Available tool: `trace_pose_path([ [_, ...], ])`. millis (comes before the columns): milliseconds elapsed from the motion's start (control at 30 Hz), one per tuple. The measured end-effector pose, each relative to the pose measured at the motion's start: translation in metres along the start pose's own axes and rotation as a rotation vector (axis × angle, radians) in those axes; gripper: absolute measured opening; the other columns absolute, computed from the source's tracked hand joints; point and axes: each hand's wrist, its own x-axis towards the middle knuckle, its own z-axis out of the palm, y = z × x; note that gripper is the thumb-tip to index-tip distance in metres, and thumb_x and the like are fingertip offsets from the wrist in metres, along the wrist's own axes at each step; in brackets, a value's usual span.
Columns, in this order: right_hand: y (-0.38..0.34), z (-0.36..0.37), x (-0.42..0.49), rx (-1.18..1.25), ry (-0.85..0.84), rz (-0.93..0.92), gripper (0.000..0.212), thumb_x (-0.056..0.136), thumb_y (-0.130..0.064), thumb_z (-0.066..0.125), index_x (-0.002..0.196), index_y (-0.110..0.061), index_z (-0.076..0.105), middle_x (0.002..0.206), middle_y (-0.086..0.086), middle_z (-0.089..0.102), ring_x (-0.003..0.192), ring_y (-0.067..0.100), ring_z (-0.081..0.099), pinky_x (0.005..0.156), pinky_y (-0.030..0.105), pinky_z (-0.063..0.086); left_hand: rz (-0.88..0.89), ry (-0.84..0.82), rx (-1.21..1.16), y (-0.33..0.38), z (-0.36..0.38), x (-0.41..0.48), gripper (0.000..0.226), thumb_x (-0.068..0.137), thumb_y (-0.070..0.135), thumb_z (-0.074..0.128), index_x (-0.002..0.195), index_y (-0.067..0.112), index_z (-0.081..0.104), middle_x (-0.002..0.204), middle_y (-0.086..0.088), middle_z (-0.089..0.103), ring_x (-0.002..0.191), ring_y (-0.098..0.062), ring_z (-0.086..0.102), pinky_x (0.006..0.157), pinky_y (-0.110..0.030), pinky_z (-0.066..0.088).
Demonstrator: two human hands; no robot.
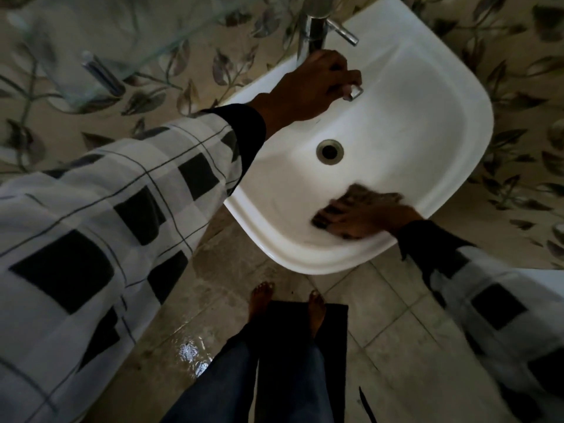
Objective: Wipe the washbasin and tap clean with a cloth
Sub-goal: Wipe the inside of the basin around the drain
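Dim, murky view, glare on wet floor (192,355), motion blur, wide-angle bending at edges

Tap (317,29) at basin (427,96) rear edge. Drain (329,151) in bowl centre. Left grip (311,83) round tap spout. Cloth (364,192) inside front rim, under right grip (363,218). Shelf (91,59) left of basin. Mat (335,322) on floor (396,346) below.

One white ceramic washbasin (421,123), one chrome tap (316,30), one round metal drain (329,151), one dark cloth (361,192). Two hands: left hand (314,79), right hand (366,216). Two bare feet: left foot (259,300), right foot (316,308). One dark floor mat (335,319), one glass shelf (122,41).
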Motion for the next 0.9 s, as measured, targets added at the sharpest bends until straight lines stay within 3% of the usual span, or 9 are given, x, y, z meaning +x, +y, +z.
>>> trace_pose_path([
  [67,0.036,-0.01,0.003,0.105,-0.007,0.231,0.069,0.094,-0.069,0.0,0.158,-0.042,0.005,0.168,-0.002,-0.008,0.154,0.031,-0.004,0.121,0.058,-0.001,-0.004,0.0,-0.015,-0.001,0.0,0.001,0.04,0.105,0.036,0.043,0.135,0.02,0.062,0.129,-0.013,0.057,0.129,-0.033,0.045,0.102,-0.03,0.034],
  [133,0.05,-0.016,0.015,0.231,0.061,0.39,0.062,0.102,-0.055,0.022,0.159,-0.035,0.006,0.168,0.003,-0.012,0.154,0.033,-0.011,0.122,0.06,-0.001,-0.009,0.0,-0.032,-0.002,0.0,0.001,0.039,0.105,0.035,0.043,0.135,0.02,0.063,0.129,-0.013,0.057,0.129,-0.033,0.044,0.1,-0.026,0.031],
  [200,0.044,-0.013,0.04,0.264,0.172,0.472,0.066,0.097,-0.059,0.017,0.158,-0.04,-0.004,0.167,0.002,-0.015,0.153,0.035,-0.013,0.12,0.065,0.001,-0.008,0.003,-0.032,-0.001,0.0,0.001,0.039,0.105,0.035,0.044,0.135,0.02,0.063,0.129,-0.012,0.058,0.128,-0.032,0.045,0.1,-0.024,0.028],
  [300,0.002,-0.006,0.069,0.275,0.185,0.313,0.072,0.086,-0.066,-0.004,0.153,-0.044,-0.017,0.168,0.001,-0.013,0.153,0.036,-0.015,0.119,0.067,0.003,-0.002,-0.006,-0.012,-0.002,-0.001,0.001,0.04,0.105,0.038,0.043,0.134,0.02,0.063,0.127,-0.013,0.058,0.126,-0.033,0.048,0.103,-0.03,0.034],
  [433,-0.045,-0.004,0.031,0.238,0.056,-0.056,0.065,0.096,-0.069,-0.004,0.155,-0.043,-0.014,0.163,-0.017,-0.015,0.151,0.014,-0.018,0.122,0.047,-0.013,-0.011,0.008,-0.008,-0.003,0.004,0.002,0.043,0.104,0.044,0.038,0.132,0.024,0.064,0.122,-0.011,0.059,0.122,-0.032,0.051,0.103,-0.042,0.041],
  [600,0.018,-0.006,0.001,0.068,-0.16,0.139,0.057,0.107,-0.052,0.013,0.159,-0.035,0.0,0.167,0.001,-0.006,0.155,0.026,-0.007,0.124,0.046,-0.006,-0.066,-0.034,-0.039,-0.002,0.001,0.004,0.04,0.103,0.041,0.041,0.131,0.024,0.065,0.126,-0.01,0.058,0.127,-0.031,0.047,0.104,-0.039,0.04],
  [700,0.0,-0.002,0.006,0.148,-0.047,0.25,0.058,0.108,-0.038,0.03,0.159,-0.034,0.003,0.168,0.004,-0.006,0.154,0.032,-0.006,0.124,0.05,0.003,-0.15,-0.023,-0.086,0.005,-0.001,0.006,0.033,0.104,0.034,0.046,0.13,0.028,0.065,0.133,-0.003,0.054,0.134,-0.024,0.037,0.101,-0.03,0.036],
  [800,-0.044,0.001,-0.006,0.268,0.034,0.134,0.065,0.107,-0.035,0.037,0.16,-0.027,0.0,0.168,0.0,-0.001,0.155,0.025,0.004,0.123,0.039,0.008,-0.22,0.048,-0.1,0.012,0.007,0.011,0.031,0.104,0.03,0.045,0.118,0.024,0.072,0.127,-0.004,0.056,0.131,-0.022,0.039,0.097,-0.025,0.036],
  [900,-0.028,-0.006,-0.025,0.277,-0.007,0.072,0.067,0.108,-0.04,0.037,0.161,-0.022,0.001,0.166,0.005,0.017,0.147,0.029,0.031,0.117,0.035,0.025,-0.262,0.12,-0.065,0.022,0.015,0.014,0.036,0.099,0.034,0.042,0.103,0.02,0.074,0.116,-0.008,0.059,0.124,-0.025,0.044,0.092,-0.029,0.039],
])
